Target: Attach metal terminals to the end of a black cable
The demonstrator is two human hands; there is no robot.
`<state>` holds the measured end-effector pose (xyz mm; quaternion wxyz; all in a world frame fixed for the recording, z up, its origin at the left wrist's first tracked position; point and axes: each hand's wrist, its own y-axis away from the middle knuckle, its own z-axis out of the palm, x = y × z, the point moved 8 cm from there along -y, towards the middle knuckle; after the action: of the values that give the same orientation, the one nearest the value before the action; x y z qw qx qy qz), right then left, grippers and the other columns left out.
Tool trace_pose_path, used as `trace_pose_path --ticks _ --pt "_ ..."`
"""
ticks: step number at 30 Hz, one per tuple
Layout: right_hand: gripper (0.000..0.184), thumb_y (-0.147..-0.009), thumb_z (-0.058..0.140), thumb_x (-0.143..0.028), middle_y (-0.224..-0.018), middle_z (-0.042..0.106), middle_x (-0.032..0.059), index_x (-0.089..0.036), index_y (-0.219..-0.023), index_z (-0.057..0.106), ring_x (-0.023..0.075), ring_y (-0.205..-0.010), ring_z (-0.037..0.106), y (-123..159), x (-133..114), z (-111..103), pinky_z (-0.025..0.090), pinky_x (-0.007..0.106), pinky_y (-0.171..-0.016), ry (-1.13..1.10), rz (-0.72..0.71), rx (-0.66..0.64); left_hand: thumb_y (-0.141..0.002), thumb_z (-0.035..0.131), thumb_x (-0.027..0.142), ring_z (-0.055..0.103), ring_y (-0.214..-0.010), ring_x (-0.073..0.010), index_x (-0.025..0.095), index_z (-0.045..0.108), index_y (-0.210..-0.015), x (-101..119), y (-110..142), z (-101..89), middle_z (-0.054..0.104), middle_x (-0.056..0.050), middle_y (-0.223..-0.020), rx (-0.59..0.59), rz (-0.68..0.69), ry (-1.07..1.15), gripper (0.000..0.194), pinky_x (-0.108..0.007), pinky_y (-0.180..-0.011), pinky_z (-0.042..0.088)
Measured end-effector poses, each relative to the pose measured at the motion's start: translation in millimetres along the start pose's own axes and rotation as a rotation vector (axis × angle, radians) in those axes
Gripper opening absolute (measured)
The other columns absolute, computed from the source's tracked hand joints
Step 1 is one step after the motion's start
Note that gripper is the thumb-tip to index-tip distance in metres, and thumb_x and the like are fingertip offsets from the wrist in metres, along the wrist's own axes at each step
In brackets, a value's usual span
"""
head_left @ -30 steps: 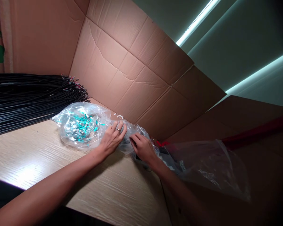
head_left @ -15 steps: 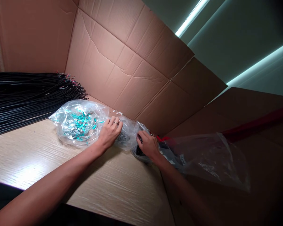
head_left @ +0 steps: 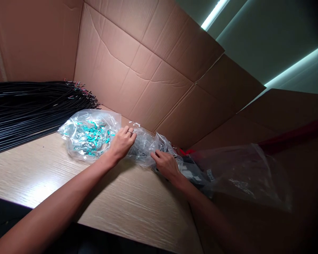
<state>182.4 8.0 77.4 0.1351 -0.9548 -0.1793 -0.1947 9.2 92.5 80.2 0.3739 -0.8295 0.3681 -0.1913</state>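
Observation:
A clear plastic bag with small dark metallic-looking parts (head_left: 140, 148) lies on the table between my hands. My left hand (head_left: 122, 143), a ring on one finger, is closed with its fingers at this bag's left side, gripping the plastic. On the bag's right side my right hand (head_left: 164, 163) pinches the plastic near the opening, thumb and fingers together. To the left rests another clear bag with teal and silver pieces (head_left: 91, 135), touching my left hand. What the parts between my hands are is too small to tell.
A thick bundle of black cables (head_left: 37, 106) with bare coloured ends lies at the left. Cardboard walls (head_left: 137, 70) stand behind the wooden table (head_left: 127, 211). A large clear plastic bag (head_left: 243, 176) hangs past the right edge, near a red strip (head_left: 294, 134). Small white bits (head_left: 134, 124) lie by the wall.
My right hand has come down from the dark opening beside the bag and now pinches the bag's plastic, which has spread rightward over that opening. My left hand has stayed nearly in place.

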Motion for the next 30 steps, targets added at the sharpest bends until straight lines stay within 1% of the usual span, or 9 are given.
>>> trace_pose_path --ticks 5,9,11,13,15,17,23,26,30 --pt "0.022 -0.099 0.052 -0.017 -0.100 0.068 0.0094 -0.022 -0.108 0.070 0.0235 -0.082 0.060 -1 -12 -16 0.038 0.035 -0.067 -0.042 0.013 0.023 -0.098 0.047 0.005 0.057 -0.096 -0.0319 0.012 0.072 -0.095 6 2 -2.4 0.067 -0.017 -0.096 0.005 0.028 -0.002 0.026 -0.043 -0.078 0.049" --pt "0.027 -0.103 0.048 -0.021 -0.102 0.070 0.0099 -0.021 -0.118 0.070 0.0236 -0.082 0.062 -3 -42 -24 0.040 0.036 -0.066 -0.070 -0.027 -0.019 -0.102 0.045 0.009 0.057 -0.101 -0.0321 0.012 0.069 -0.121 10 4 -7.9 0.066 -0.018 -0.110 0.039 0.046 0.002 0.030 -0.044 -0.081 0.049" --pt "0.032 -0.102 0.049 -0.019 -0.110 0.071 0.0111 -0.018 -0.128 0.067 0.0222 -0.080 0.062 -4 -60 -25 0.039 0.035 -0.062 -0.098 -0.049 -0.052 -0.103 0.047 0.010 0.057 -0.104 -0.0317 0.014 0.067 -0.129 13 5 -9.8 0.066 -0.018 -0.116 0.052 0.064 0.007 0.033 -0.044 -0.083 0.049" --pt "0.038 -0.101 0.050 -0.018 -0.118 0.071 0.0126 -0.016 -0.137 0.063 0.0208 -0.078 0.062 -6 -75 -23 0.038 0.034 -0.060 -0.109 -0.075 -0.078 -0.103 0.048 0.011 0.057 -0.105 -0.0313 0.016 0.070 -0.121 16 6 -10.6 0.067 -0.018 -0.119 0.057 0.087 0.013 0.029 -0.044 -0.084 0.049" --pt "0.043 -0.101 0.050 -0.018 -0.121 0.071 0.0133 -0.015 -0.143 0.060 0.0205 -0.078 0.063 -7 -87 -20 0.037 0.034 -0.058 -0.107 -0.091 -0.101 -0.103 0.050 0.011 0.057 -0.104 -0.0306 0.016 0.073 -0.107 19 7 -11.1 0.068 -0.017 -0.116 0.061 0.114 0.019 0.024 -0.043 -0.085 0.049" --pt "0.048 -0.101 0.049 -0.017 -0.123 0.070 0.0137 -0.016 -0.148 0.056 0.0208 -0.078 0.065 -9 -94 -15 0.037 0.033 -0.057 -0.106 -0.090 -0.125 -0.102 0.050 0.010 0.058 -0.101 -0.0294 0.016 0.073 -0.099 22 8 -12.0 0.069 -0.016 -0.112 0.071 0.132 0.025 0.024 -0.042 -0.084 0.049" --pt "0.047 -0.099 0.050 -0.018 -0.146 0.062 0.0184 -0.018 -0.146 0.057 0.0215 -0.076 0.070 -14 -98 -2 0.044 0.034 -0.058 -0.095 0.019 -0.169 -0.100 0.050 0.008 0.058 -0.097 -0.0281 0.013 0.071 -0.103 27 9 -15.7 0.069 -0.016 -0.107 0.151 0.126 0.041 0.022 -0.041 -0.082 0.049" --pt "0.044 -0.101 0.048 -0.019 -0.144 0.064 0.0203 -0.017 -0.144 0.059 0.0241 -0.075 0.073 -18 -101 4 0.048 0.036 -0.059 -0.083 0.069 -0.225 -0.099 0.050 0.008 0.058 -0.093 -0.0264 0.015 0.070 -0.097 30 10 -17.7 0.070 -0.014 -0.104 0.203 0.131 0.053 0.021 -0.040 -0.082 0.049" --pt "0.038 -0.107 0.042 -0.021 -0.134 0.070 0.0187 -0.018 -0.137 0.065 0.0242 -0.074 0.073 -22 -100 8 0.051 0.035 -0.062 -0.078 0.123 -0.280 -0.097 0.051 0.008 0.056 -0.086 -0.0255 0.016 0.068 -0.090 33 12 -23.8 0.069 -0.012 -0.094 0.268 0.143 0.068 0.021 -0.040 -0.078 0.047"
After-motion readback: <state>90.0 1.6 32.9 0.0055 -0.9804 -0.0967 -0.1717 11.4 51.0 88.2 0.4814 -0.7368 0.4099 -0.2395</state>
